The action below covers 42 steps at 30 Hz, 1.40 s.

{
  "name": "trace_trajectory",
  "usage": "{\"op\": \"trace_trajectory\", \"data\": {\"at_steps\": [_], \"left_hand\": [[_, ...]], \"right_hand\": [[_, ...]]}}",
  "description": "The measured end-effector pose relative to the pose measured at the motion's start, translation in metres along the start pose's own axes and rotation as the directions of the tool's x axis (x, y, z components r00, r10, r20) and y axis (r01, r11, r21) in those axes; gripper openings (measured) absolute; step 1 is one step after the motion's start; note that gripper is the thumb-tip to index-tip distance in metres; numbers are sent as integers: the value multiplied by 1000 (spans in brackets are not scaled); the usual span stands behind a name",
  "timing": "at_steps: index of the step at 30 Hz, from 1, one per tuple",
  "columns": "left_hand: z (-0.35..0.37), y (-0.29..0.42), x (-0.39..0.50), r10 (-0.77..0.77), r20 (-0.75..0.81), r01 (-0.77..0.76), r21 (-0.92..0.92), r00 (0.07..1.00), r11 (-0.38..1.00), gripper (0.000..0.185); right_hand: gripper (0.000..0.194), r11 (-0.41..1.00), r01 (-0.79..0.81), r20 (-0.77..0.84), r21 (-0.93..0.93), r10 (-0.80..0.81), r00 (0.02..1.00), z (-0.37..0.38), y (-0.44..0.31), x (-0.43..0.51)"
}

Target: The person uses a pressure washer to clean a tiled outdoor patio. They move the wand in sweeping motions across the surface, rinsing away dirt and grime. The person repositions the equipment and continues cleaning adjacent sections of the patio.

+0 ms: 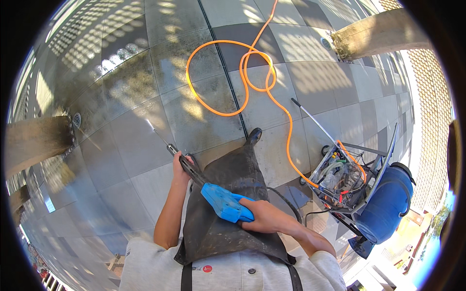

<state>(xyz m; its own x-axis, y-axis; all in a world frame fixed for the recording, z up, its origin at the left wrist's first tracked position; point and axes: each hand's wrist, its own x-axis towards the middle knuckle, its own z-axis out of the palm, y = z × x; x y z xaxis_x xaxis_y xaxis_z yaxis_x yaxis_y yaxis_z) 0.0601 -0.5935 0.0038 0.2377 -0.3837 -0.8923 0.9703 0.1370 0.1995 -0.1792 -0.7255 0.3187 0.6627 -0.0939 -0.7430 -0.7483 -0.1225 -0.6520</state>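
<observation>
A pressure-washer spray gun with a blue body (222, 203) lies diagonally in front of my dark apron (233, 174). My right hand (264, 216) grips its blue rear handle. Further forward, my left hand (181, 168) is closed around the black lance (187, 163). A thin jet leaves the lance's tip and reaches toward the wet floor tiles (138, 131) on the left. A dark hose (287, 202) runs from beside the apron toward the right. My boot (255, 136) shows beyond the apron's far edge.
An orange hose (290, 138) loops over the floor and leads to a wheeled metal cart (342, 178) at the right. Beside the cart is a blue barrel (386, 203). Square pillars stand at the left (40, 142) and upper right (378, 34). A narrow drain (227, 76) crosses the tiles.
</observation>
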Motion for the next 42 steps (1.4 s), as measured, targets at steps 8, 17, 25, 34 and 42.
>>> {"op": "trace_trajectory", "data": {"at_steps": [8, 17, 25, 34, 42], "left_hand": [[156, -72, 13, 126, -95, -124, 34, 987, 992, 38], [287, -141, 46, 105, -15, -104, 54, 994, 993, 36], [321, -180, 82, 73, 4, -73, 21, 997, 997, 34], [349, -239, 104, -260, 29, 254, 137, 965, 957, 34], [295, -141, 97, 38, 20, -38, 17, 999, 999, 32]], "right_hand": [[41, 988, 113, 35, 109, -118, 992, -160, 101, -30], [41, 988, 126, -83, 92, -118, 990, -258, 143, -72], [37, 989, 132, -192, 64, -118, 974, -266, 155, -72], [39, 983, -81, -282, 166, 126, 951, -250, 142, -102], [44, 999, 0, -111, 38, 5, 994, -260, 108, -29]]}}
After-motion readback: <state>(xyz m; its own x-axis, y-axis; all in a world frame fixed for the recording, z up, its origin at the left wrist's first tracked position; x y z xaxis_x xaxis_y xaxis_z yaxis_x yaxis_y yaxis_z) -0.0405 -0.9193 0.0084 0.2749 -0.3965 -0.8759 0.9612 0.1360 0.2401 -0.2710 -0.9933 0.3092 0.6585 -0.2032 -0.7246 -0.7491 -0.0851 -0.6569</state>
